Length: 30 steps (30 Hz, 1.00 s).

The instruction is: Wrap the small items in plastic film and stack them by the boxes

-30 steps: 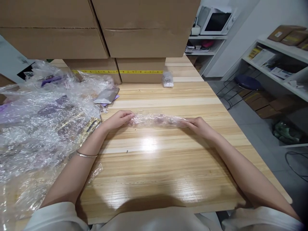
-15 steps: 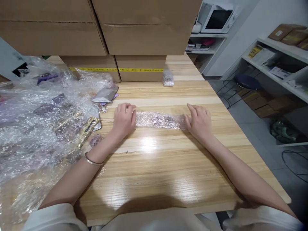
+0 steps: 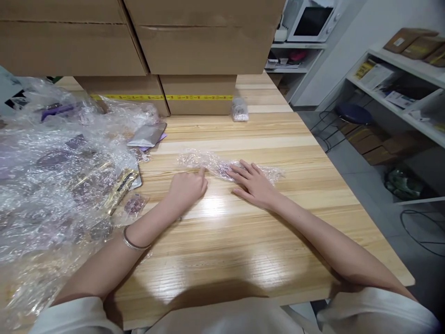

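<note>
Now, watching remotely, I'd call this smoothing the wrap [image 3: 215, 165], right of the pile [image 3: 52, 185]; left hand [image 3: 187, 188] curled, forefinger out, right hand [image 3: 255, 188] spread over it; next needs light, even pressure

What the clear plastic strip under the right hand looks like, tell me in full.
The clear plastic strip is long, narrow, crinkled and glossy, like thin film, with faint pinkish and grey patches; anything inside can't be made out. It lies on the wood-grained tabletop, slanting from far left to near right. The right hand lies over its right part, fingers spread, grip open, hiding some of it. One finger of the left hand reaches its near edge; whether it presses there is unclear.
</note>
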Motion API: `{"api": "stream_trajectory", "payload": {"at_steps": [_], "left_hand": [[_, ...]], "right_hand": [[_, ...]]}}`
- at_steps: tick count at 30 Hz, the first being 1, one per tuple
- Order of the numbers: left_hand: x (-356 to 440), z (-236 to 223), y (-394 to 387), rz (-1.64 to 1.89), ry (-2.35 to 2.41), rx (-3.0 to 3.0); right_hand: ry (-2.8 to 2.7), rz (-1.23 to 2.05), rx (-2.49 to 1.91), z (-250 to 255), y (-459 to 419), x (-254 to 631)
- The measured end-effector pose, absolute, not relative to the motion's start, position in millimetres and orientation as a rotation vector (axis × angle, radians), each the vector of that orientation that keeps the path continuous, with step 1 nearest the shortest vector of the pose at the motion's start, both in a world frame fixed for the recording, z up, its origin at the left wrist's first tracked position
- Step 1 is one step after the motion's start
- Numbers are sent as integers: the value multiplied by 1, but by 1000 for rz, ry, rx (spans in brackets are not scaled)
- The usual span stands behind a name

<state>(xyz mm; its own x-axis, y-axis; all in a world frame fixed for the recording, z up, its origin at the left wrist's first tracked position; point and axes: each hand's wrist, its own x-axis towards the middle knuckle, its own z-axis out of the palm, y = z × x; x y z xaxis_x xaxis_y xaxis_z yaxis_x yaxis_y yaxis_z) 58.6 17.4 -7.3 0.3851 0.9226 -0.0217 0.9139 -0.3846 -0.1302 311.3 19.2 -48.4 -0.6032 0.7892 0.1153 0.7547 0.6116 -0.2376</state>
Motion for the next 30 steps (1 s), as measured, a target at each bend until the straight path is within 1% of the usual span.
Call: {"api": "stream_trajectory", "payload": {"at_steps": [3,5,8,11,13,16,20,23,27,30], "left_hand": [[67,-11,10,26,-1813,-2444],[68,-13,10,-133,-1819,-2422],[67,-15,16,-429,-1584,-2591],[70,-19,24,-560,-1300,-2879],[78,-24,26,-552,-1201,-3017],[94,-34,25,-478,-1171,-3109],[107,-43,22,-398,-1195,-3131],[110,-46,21,-371,-1230,-3102],[112,-48,21,-348,-1250,-3056],[113,-48,21,-370,-1255,-3055]], "right_hand": [[-2620,255,-1266,-48,18,311],[-2617,254,-1265,-49,18,311],[-2620,240,-1262,-51,20,312],[-2635,163,-1267,-50,21,310],[-2648,35,-1298,-46,16,305],[-2667,-155,-1376,-37,-9,293],[-2626,-238,-1574,-34,-56,277],[-2467,-311,-1782,-41,-68,280],[-2343,-178,-1959,-41,-40,304],[-2317,67,-1906,-32,-11,322]]}}
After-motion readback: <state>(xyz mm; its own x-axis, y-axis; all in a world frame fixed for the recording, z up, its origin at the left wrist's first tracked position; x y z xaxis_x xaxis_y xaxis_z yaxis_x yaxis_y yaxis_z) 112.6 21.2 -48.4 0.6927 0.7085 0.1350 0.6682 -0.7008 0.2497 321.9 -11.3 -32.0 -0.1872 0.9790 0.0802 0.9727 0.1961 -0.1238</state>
